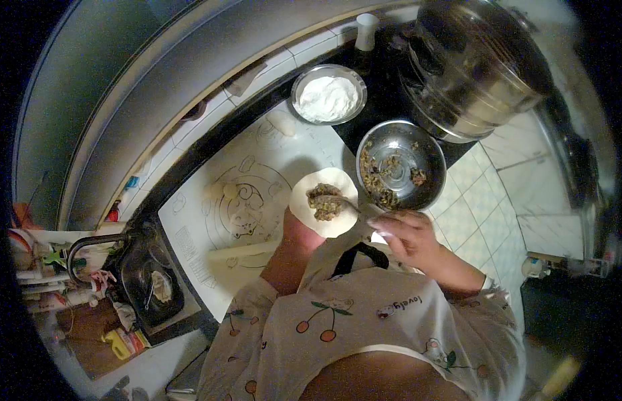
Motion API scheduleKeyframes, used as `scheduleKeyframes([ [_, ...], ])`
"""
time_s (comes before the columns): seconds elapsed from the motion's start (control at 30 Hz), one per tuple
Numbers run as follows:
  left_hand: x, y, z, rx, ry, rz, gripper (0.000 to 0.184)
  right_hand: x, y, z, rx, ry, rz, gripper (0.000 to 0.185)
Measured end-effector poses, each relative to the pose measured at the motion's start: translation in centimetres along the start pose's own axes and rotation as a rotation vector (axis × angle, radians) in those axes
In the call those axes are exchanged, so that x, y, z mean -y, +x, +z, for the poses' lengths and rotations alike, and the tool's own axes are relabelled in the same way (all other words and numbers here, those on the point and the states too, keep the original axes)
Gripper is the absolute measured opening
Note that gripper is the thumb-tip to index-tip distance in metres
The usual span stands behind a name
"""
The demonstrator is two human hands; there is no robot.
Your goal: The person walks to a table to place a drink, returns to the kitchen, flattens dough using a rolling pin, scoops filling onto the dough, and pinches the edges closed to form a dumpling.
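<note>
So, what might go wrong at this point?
Filling could slide off the dough round if the left hand tilts. The spoon in the right hand might tear the dough. The metal bowl looks close to the counter's edge, so a knock could perhaps tip it.

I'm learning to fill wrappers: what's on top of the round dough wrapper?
Chopped filling sits on the dough wrapper, with a spoon in the right hand reaching over it. The dough directly beneath the filling is covered.
</note>
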State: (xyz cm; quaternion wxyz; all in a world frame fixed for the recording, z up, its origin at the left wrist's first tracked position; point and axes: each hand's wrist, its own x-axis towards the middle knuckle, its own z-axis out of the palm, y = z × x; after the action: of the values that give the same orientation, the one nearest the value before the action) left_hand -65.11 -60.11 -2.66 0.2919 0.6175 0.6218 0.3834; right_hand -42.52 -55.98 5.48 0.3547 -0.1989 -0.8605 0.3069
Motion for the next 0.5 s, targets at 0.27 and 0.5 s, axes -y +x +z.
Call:
scheduleKeyframes([
  [0.27, -0.3, 0.7, 0.8, -0.041, -0.489, -0.085, 0.035, -0.4, -0.6, 1.2, -0.067, 0.036, 0.064, 0.026],
  [0.5, -0.5, 0.5, -1.1, -0.032, -1.661, -0.444, 0.04, -3.1, -2.8, -0.7, -0.414, -0.169, 0.19, 0.023],
])
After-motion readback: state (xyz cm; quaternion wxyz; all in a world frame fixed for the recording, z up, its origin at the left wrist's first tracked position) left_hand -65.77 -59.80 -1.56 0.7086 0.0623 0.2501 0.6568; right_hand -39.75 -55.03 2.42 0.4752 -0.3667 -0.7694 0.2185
